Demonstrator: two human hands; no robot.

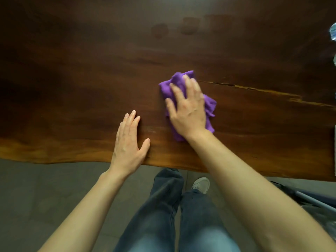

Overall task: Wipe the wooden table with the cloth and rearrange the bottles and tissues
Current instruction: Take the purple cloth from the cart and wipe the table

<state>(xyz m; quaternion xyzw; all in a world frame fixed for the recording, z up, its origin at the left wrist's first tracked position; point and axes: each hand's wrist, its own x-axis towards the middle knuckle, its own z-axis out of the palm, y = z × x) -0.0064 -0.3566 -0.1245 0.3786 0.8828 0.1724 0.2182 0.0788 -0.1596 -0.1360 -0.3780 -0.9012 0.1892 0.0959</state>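
A dark wooden table with a wavy front edge fills the upper part of the head view. A crumpled purple cloth lies on it right of centre. My right hand presses flat on top of the cloth, fingers spread, covering its middle. My left hand rests palm down on the bare wood near the front edge, fingers apart, holding nothing. At the far right edge a clear plastic bottle is partly cut off by the frame. No tissues are in view.
A pale crack runs across the wood to the right of the cloth. Below the table edge are the grey floor, my jeans and a grey shoe. Dark objects with a metal tube stand at the lower right.
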